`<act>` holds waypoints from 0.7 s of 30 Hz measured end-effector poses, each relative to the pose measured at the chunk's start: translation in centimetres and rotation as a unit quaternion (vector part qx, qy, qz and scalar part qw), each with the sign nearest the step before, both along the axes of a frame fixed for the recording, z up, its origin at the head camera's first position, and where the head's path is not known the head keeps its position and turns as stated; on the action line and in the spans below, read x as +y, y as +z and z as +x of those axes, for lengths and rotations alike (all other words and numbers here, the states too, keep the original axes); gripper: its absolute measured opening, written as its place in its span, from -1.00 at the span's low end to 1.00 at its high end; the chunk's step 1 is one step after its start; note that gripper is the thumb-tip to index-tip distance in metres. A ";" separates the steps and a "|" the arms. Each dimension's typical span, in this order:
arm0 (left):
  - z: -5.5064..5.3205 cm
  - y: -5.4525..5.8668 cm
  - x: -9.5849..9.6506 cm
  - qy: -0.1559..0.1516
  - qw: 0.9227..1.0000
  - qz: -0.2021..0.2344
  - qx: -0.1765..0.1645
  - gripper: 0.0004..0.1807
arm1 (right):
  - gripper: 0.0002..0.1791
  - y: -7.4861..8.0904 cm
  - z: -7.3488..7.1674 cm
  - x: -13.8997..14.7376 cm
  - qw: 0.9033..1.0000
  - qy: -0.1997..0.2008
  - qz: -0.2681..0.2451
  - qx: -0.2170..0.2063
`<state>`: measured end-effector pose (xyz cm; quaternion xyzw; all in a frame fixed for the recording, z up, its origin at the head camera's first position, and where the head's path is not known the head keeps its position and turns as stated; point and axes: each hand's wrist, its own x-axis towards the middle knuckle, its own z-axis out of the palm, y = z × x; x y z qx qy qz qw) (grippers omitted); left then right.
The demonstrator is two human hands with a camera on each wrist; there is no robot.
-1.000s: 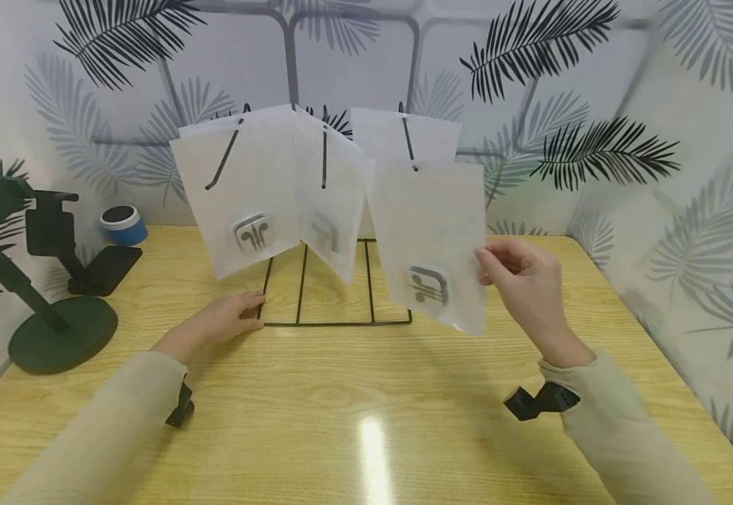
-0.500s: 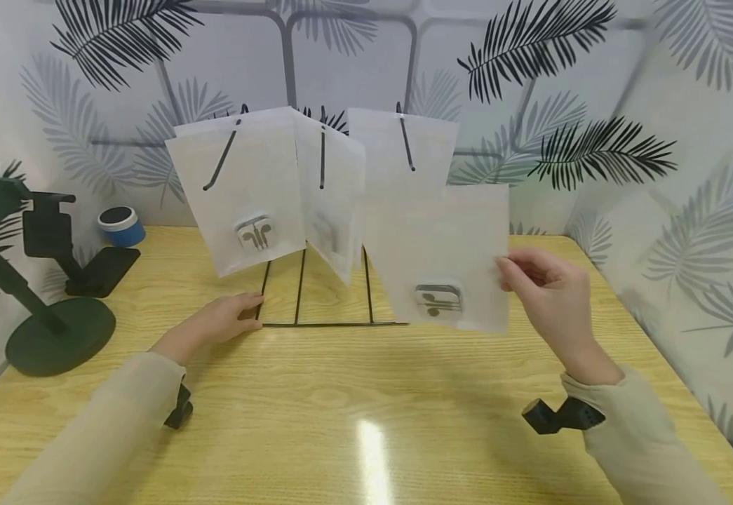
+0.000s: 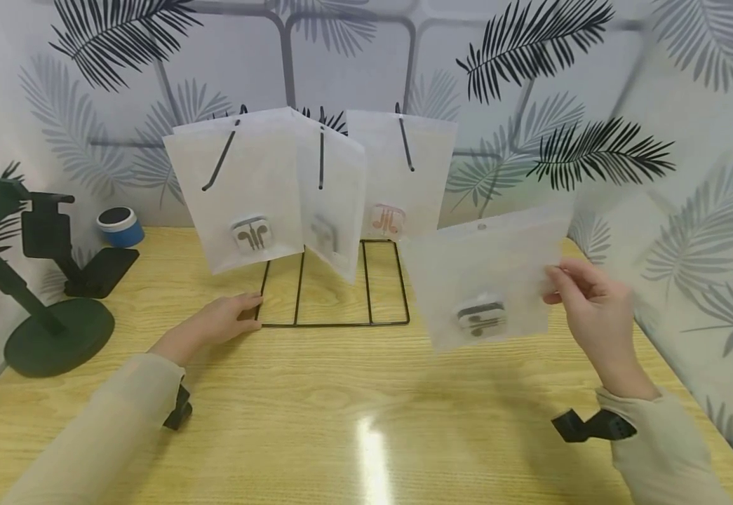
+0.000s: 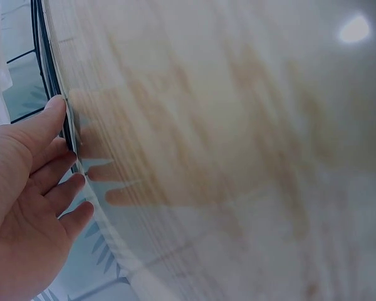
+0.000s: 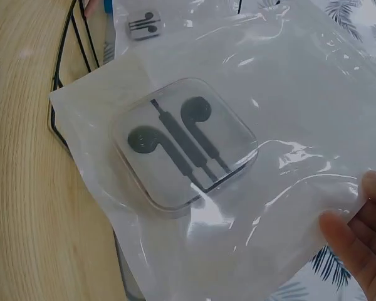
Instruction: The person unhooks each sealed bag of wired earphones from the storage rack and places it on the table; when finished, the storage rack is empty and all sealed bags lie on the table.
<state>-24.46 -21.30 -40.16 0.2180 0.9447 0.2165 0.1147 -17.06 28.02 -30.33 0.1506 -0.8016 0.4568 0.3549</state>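
Note:
My right hand (image 3: 596,308) pinches the right edge of a translucent plastic bag (image 3: 518,252), which hangs tilted above the table, off the rack. Inside it lies a clear square case of dark earphones (image 5: 187,144), sharp in the right wrist view. At the front left corner of a black wire display rack (image 3: 341,325), my left hand (image 3: 224,319) holds the base wire between thumb and fingers. Two bags with dark earphones, a left bag (image 3: 240,203) and a middle bag (image 3: 334,189), hang on its hooks. A back right bag (image 3: 423,154) with red earphones hangs from the right hook.
On the left stand a dark green lamp-like stand (image 3: 57,337), a black phone holder (image 3: 47,231) and a blue jar (image 3: 121,228) with a dark lid. Leaf-patterned covering rises behind the wooden table (image 3: 278,421) and along its right side.
My right hand has drawn the front right bag off its hook and carried it right, uncovering the bag with red earphones behind. My left hand has stayed at the rack's corner.

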 end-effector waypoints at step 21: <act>0.2 0.2 0.0 -0.003 1.000 0.000 0.004 -0.37 | -0.90 -3.8 -4.9 5.9 0.968 -0.040 -0.195 -0.156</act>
